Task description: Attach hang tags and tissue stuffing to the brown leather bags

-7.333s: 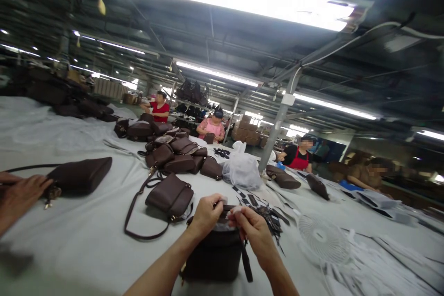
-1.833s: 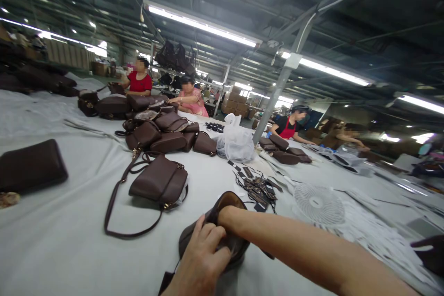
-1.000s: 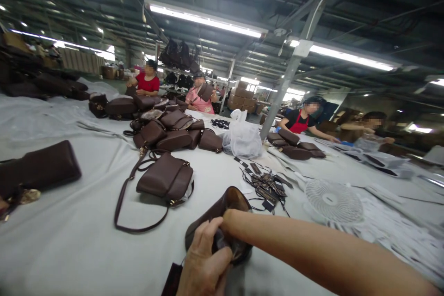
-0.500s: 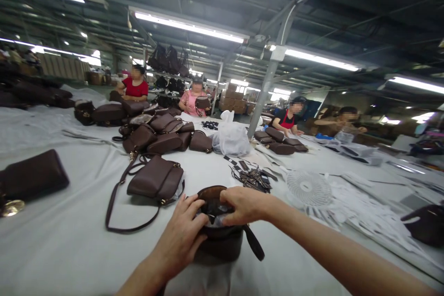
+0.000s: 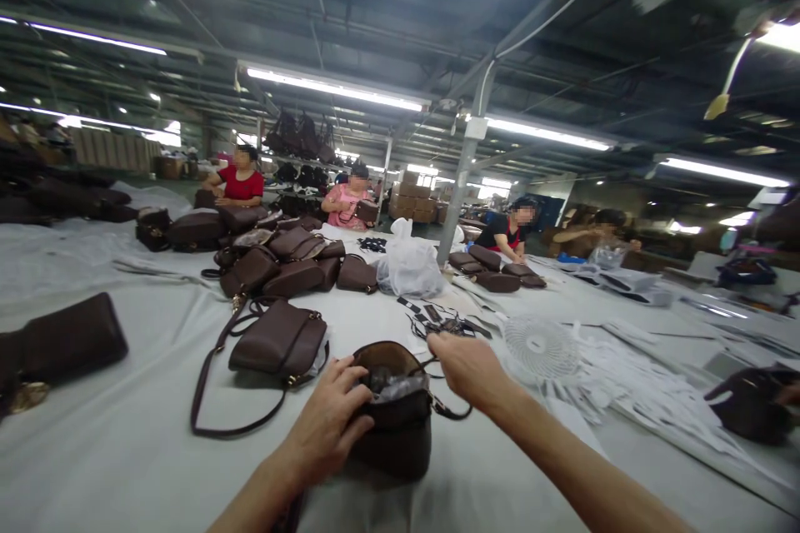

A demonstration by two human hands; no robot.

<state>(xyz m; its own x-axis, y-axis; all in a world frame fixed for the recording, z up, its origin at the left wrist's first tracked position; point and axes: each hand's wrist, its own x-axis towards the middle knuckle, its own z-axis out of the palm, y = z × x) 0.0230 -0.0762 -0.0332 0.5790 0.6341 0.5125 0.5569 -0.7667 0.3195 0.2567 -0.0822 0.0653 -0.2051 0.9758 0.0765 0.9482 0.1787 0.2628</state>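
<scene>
bag (image 5: 397, 445) of dark brown colour stands upright on the near part of the white bench (image 5: 137, 466), and its mouth is open, with clear plastic (image 5: 398, 387) visible inside. left hand (image 5: 334, 408) touches the left side of its rim; the grip is loose, with fingers bent and thumb apart, and i cannot tell if it pinches the edge. right hand (image 5: 468, 366) is just beside the right side of the mouth, near a dark strap (image 5: 453, 415); its grip looks narrow, but i cannot tell what is between the fingers. behind this hand lie the black tags (image 5: 434, 319), with a round white grille (image 5: 550, 347) to their right. a second brown bag (image 5: 275, 341) lies near on the left, and farther back is a heap of brown bags (image 5: 291, 276) beside a white plastic sack (image 5: 409, 266).
</scene>
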